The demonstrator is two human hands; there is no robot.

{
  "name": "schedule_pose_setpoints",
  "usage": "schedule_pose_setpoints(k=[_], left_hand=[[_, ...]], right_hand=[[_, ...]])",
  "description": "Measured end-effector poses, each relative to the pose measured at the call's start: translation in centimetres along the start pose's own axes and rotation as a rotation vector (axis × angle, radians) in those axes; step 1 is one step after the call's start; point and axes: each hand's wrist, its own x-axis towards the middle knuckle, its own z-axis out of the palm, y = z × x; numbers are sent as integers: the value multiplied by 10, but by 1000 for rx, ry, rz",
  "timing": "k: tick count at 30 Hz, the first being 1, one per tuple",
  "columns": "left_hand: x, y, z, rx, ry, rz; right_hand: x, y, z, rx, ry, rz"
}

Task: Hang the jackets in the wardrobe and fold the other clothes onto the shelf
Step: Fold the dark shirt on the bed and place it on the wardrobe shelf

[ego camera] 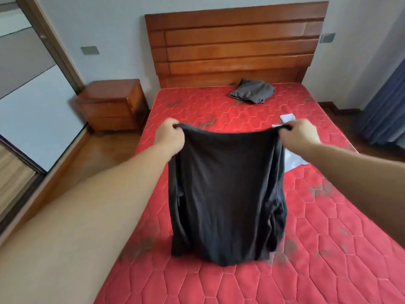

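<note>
A black garment (228, 194) hangs in front of me above the red mattress (317, 249), its lower edge touching or just over the bed. My left hand (168, 134) grips its top left corner and my right hand (298, 132) grips its top right corner, stretching the top edge between them. A folded grey garment (252, 92) lies near the headboard. The wardrobe (26, 95) with sliding doors stands at the left; its inside is not visible.
A wooden headboard (236, 44) backs the bed. A wooden nightstand (111, 106) sits left of the bed. White paper or plastic pieces (293, 160) lie on the mattress behind the black garment. Blue curtains (385, 110) hang at the right.
</note>
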Motion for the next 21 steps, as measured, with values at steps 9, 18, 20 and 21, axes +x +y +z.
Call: schedule_pose_setpoints(k=[9, 18, 20, 21], left_hand=[[45, 77, -74, -177, 248, 252], [-48, -61, -8, 91, -14, 325], [-81, -107, 15, 189, -179, 238], [-98, -128, 26, 235, -245, 190]], right_hand=[[44, -67, -85, 216, 420, -207], [-69, 52, 15, -157, 86, -369], [-107, 92, 49, -251, -45, -330], [-125, 110, 66, -290, -118, -308]])
